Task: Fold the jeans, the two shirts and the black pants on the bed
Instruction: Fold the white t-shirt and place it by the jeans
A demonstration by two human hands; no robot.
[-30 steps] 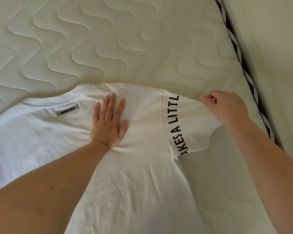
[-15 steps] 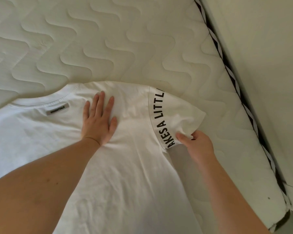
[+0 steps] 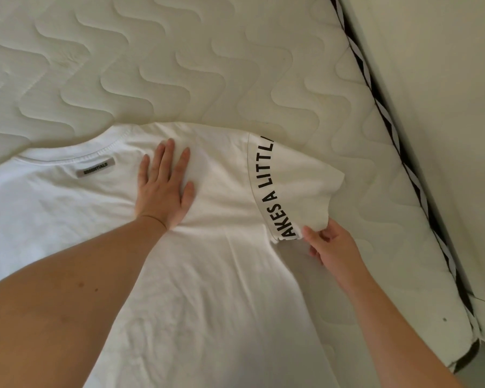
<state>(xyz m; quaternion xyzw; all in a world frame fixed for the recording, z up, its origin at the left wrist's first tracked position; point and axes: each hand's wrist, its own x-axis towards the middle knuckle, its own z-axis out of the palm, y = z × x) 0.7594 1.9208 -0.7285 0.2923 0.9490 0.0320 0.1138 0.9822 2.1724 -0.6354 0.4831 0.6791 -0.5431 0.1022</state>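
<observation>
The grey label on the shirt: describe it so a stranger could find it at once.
A white T-shirt lies spread on the quilted mattress. Just below its ribbed collar, to the left of the flat left hand, sits the grey label. It is a small tilted strip with tiny dark print, unlike the sleeve's large black lettering.
</observation>
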